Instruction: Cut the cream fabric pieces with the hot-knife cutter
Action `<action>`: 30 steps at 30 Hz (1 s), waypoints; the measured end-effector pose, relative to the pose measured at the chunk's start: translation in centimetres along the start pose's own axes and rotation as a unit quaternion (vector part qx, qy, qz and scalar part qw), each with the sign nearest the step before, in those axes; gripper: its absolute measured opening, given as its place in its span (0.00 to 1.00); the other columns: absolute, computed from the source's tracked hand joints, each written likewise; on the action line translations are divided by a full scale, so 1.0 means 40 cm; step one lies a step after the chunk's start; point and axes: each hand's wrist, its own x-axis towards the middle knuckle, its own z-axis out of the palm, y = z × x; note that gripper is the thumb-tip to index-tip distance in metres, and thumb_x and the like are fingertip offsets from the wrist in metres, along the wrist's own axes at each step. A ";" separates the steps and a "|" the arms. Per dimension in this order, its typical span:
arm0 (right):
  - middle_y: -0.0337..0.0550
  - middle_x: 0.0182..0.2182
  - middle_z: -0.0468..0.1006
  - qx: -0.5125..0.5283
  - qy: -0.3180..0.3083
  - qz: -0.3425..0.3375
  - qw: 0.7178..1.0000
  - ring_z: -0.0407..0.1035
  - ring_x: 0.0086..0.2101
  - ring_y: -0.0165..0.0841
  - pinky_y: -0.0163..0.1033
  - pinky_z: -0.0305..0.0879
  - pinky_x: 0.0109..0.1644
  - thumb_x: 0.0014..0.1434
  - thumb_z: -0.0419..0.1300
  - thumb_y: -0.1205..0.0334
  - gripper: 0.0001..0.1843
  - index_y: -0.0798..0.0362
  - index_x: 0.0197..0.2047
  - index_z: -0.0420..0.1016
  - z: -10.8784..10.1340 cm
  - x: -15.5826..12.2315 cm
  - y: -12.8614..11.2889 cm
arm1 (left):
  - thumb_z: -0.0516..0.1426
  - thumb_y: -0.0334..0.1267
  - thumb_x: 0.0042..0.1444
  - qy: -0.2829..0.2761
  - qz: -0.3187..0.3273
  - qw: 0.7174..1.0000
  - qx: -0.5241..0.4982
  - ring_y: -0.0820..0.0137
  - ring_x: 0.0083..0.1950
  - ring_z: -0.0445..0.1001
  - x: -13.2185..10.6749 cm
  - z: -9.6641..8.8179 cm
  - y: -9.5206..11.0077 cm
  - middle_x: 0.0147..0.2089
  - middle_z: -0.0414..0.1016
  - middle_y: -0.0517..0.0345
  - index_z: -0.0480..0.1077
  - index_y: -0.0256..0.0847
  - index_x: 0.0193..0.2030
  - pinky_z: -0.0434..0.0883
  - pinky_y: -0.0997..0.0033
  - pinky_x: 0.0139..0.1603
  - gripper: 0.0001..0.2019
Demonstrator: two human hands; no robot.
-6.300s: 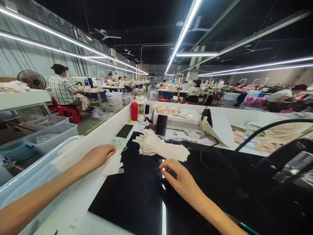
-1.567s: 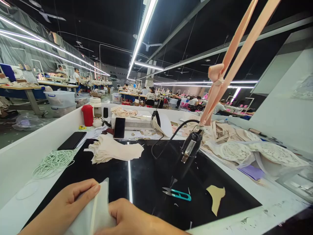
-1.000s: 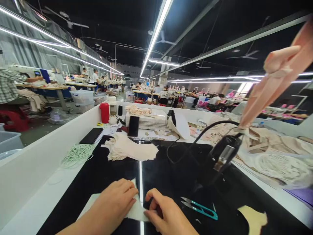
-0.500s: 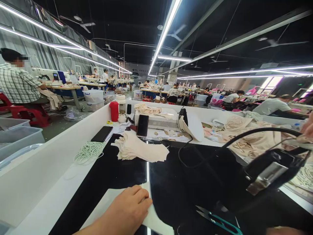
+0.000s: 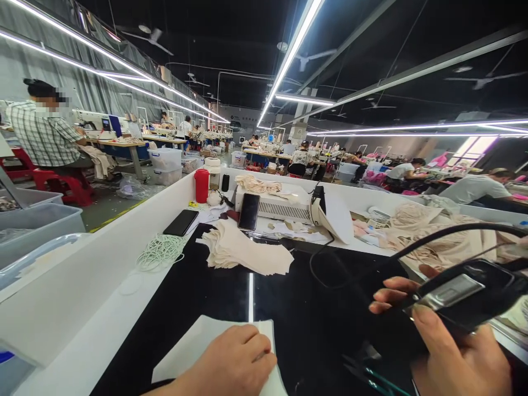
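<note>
- The left hand [image 5: 237,357] lies back-up over a pale cloth piece [image 5: 185,349] near the front of the bench [image 5: 103,333]; its fingers are bent and close together on top, and I cannot tell whether they pinch the edge or only press.
- That cloth lies flat on the black surface [image 5: 305,308] of the bench; one corner points away from the person, and part of it is hidden under the hand.
- The right hand [image 5: 457,341] is clamped on a black tool [image 5: 490,283] with a shiny metal plate; the thumb is on the near side, the other fingers reach round the far side, and the tool is held above the black surface; a black cable [image 5: 429,242] arches over it.
- Teal snips [image 5: 383,382], blurred, lie below the right hand, to the right of the cloth.
- A stack of cream fabric pieces [image 5: 251,250] lies beyond the left hand, apart from it; just left of the stack are a tangle of pale green cord [image 5: 160,253] and a phone [image 5: 180,222] lying flat; a second phone [image 5: 248,212] leans upright behind the stack.
- Beige garments [image 5: 445,228] are heaped beyond the tool; a person in a checked shirt [image 5: 45,132] sits well apart, at far left.
</note>
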 end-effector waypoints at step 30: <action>0.31 0.34 0.76 0.289 -0.147 -0.006 0.946 0.71 0.25 0.25 0.35 0.72 0.30 0.63 0.69 0.57 0.21 0.42 0.54 0.66 0.259 -0.088 0.013 | 0.47 0.23 0.73 -0.041 0.051 0.997 0.028 0.66 0.53 0.81 0.041 -0.062 0.002 0.55 0.83 0.53 0.77 0.36 0.53 0.75 0.67 0.55 0.17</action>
